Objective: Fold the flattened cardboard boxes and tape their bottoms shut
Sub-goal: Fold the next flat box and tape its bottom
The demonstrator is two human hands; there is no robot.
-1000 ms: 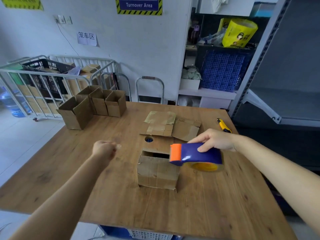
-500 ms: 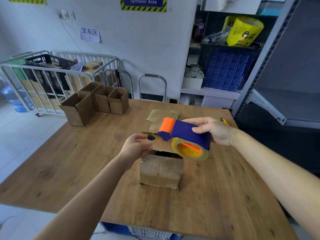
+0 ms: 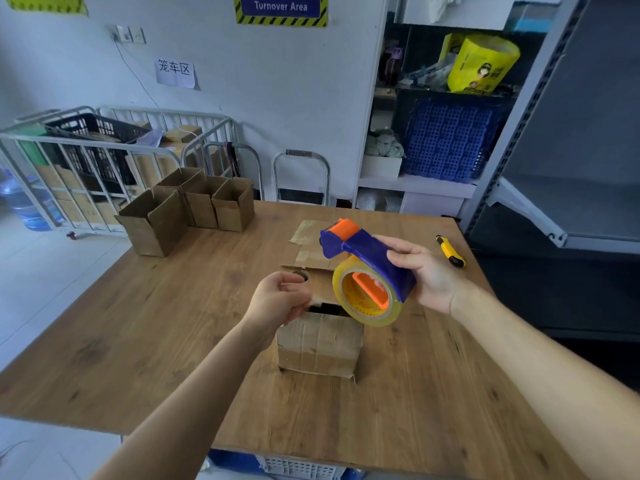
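a person's right hand (image 3: 429, 275) grips a blue-and-orange tape dispenser (image 3: 367, 258), tilted above a folded cardboard box (image 3: 320, 344) in the middle of the wooden table (image 3: 173, 323), likely to free the tape's end; the left hand (image 3: 277, 303), fingers curled beside the roll, may pinch tape, though that cannot be told.

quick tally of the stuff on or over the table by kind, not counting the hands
standing cardboard boxes: 5, four at the far left plus the near box
flattened cardboard pile: 1, sheets in it unclear
tape dispenser: 1, in the right hand
utility knife: 1
total: 8
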